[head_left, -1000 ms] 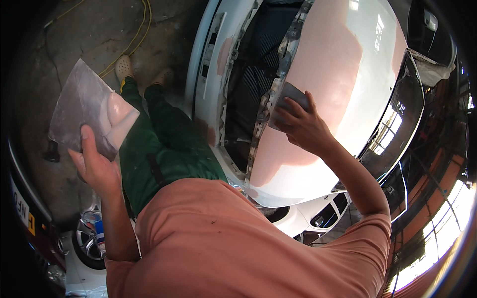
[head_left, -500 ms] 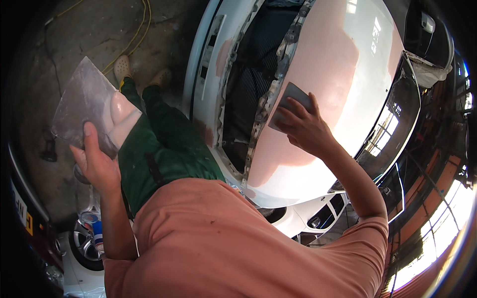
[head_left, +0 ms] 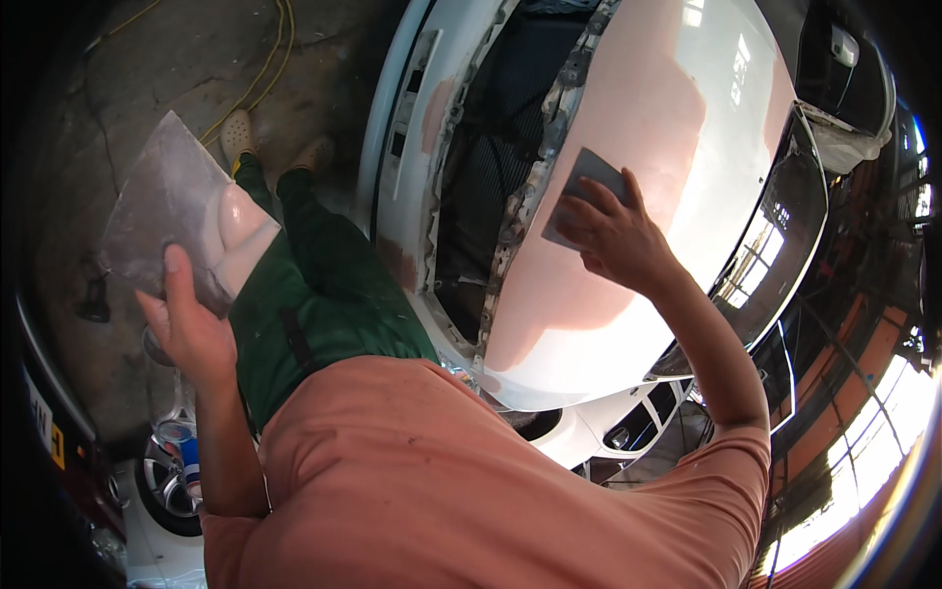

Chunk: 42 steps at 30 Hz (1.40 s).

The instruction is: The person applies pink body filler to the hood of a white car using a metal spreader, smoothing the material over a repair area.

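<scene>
My left hand (head_left: 191, 329) grips a grey mixing board (head_left: 157, 211) by its lower corner, the thumb on top. A glossy mound of pink putty (head_left: 237, 216) and a paler smear lie on the board's right side. Over the white car hood (head_left: 628, 334), my right hand (head_left: 618, 231) has its fingers laid across a dark grey rectangular putty spreader (head_left: 581, 175). That spreader is against a broad pink filler patch (head_left: 648, 128) near the hood's front edge; its underside is hidden.
Left of the hood is the open front (head_left: 481, 187) with rough metal edges. A yellow hose (head_left: 280, 69) runs over the concrete floor by my clogs (head_left: 236, 134). Another car with a licence plate (head_left: 44, 427) stands at lower left, and a windshield (head_left: 760, 245) lies beyond the hood.
My right hand and the spreader have moved slightly right and up, away from the hood's front edge. The left hand and board are nearly still.
</scene>
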Each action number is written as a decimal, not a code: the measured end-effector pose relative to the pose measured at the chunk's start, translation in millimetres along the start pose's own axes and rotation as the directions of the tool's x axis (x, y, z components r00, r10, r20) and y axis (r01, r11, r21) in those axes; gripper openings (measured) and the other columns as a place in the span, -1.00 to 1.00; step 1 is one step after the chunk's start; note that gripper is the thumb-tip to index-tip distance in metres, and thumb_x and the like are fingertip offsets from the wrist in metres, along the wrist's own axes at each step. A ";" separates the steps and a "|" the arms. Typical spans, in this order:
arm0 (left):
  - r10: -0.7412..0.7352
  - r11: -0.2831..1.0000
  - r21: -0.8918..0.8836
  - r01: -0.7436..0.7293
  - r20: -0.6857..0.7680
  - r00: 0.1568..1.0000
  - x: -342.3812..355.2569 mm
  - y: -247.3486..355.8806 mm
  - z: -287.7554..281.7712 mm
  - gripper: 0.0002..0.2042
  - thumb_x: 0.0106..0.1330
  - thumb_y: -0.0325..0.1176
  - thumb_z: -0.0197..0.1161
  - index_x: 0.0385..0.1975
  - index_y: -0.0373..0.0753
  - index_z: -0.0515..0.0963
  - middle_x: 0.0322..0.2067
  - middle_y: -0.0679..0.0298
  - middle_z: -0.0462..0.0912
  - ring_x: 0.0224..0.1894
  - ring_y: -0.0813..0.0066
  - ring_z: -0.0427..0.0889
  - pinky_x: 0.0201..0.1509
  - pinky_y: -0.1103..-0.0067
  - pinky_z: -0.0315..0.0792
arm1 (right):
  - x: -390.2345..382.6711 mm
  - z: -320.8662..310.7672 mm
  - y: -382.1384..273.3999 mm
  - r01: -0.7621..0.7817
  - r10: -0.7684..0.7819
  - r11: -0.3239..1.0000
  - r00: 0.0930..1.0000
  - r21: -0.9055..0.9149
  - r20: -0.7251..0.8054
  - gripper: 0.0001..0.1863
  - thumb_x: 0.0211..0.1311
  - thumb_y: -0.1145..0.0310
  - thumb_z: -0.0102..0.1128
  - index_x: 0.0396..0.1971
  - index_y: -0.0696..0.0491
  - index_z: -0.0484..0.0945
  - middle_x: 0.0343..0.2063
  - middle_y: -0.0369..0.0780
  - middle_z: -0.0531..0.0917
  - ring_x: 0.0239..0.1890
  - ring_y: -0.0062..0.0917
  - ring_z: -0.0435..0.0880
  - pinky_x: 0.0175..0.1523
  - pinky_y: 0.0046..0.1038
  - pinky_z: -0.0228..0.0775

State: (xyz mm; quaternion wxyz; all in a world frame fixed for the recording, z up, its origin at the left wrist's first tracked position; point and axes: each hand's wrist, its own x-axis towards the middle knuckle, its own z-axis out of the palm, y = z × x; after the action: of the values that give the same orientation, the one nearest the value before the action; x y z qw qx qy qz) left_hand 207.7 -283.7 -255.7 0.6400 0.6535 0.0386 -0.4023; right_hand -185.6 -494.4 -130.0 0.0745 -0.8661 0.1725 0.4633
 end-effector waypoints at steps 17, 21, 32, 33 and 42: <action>-0.237 0.960 -0.119 0.255 0.149 0.960 -2.5 -9.4 -2.3 -0.50 0.50 -0.35 0.17 0.38 -0.29 0.26 0.26 0.14 0.44 0.28 0.24 0.46 0.35 0.28 0.39 | 21.5 -8.9 34.0 0.018 -0.018 1.000 1.000 -0.016 0.002 -0.53 0.06 0.17 0.47 0.04 -0.44 0.67 0.27 -0.50 0.41 0.45 -0.43 0.20 0.57 0.20 -0.14; -0.315 0.931 -0.097 0.352 0.273 0.909 -1.8 -25.4 -17.9 -0.51 0.53 -0.29 0.14 0.39 -0.27 0.25 0.27 0.15 0.43 0.28 0.25 0.46 0.36 0.27 0.38 | 31.6 -3.0 40.1 0.023 -0.023 0.999 1.000 0.023 0.007 -0.51 0.05 0.21 0.48 0.05 -0.41 0.67 0.27 -0.49 0.43 0.45 -0.44 0.20 0.57 0.19 -0.15; -0.504 0.764 -0.061 0.642 0.564 0.654 -26.2 -35.3 74.1 -0.65 0.53 -0.32 0.15 0.23 -0.24 0.35 0.11 0.26 0.55 0.13 0.42 0.56 0.26 0.43 0.44 | -39.3 -31.3 7.1 -0.287 0.353 0.895 0.923 0.341 -0.151 -0.39 -0.03 0.29 0.52 0.13 -0.28 0.59 0.29 -0.35 0.43 0.45 -0.27 0.23 0.53 0.18 -0.07; -0.479 0.773 -0.084 0.628 0.572 0.666 -27.4 -35.5 85.8 -0.65 0.53 -0.32 0.15 0.23 -0.24 0.35 0.11 0.25 0.54 0.14 0.42 0.55 0.27 0.43 0.42 | -36.3 -43.5 -5.6 -0.213 0.379 0.848 0.883 0.486 -0.276 -0.33 -0.10 0.26 0.54 0.14 -0.25 0.56 0.30 -0.26 0.42 0.44 -0.16 0.24 0.49 0.19 -0.04; -0.175 0.978 -0.010 0.208 0.506 0.845 -22.1 12.6 149.4 -0.56 0.53 -0.30 0.12 0.29 -0.38 0.27 0.20 0.12 0.45 0.21 0.38 0.45 0.32 0.44 0.31 | 28.7 -121.8 -104.6 -0.113 0.571 0.669 0.711 0.735 -0.410 -0.30 -0.04 0.17 0.50 0.23 -0.29 0.54 0.29 -0.19 0.40 0.37 -0.08 0.29 0.35 0.22 0.03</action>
State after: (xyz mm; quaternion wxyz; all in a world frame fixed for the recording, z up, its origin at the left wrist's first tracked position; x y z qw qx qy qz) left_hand 128.7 -405.3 -211.5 0.6052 0.4983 -0.0513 -0.6187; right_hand -37.8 -438.9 -88.9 0.2222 -0.8287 0.5089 0.0698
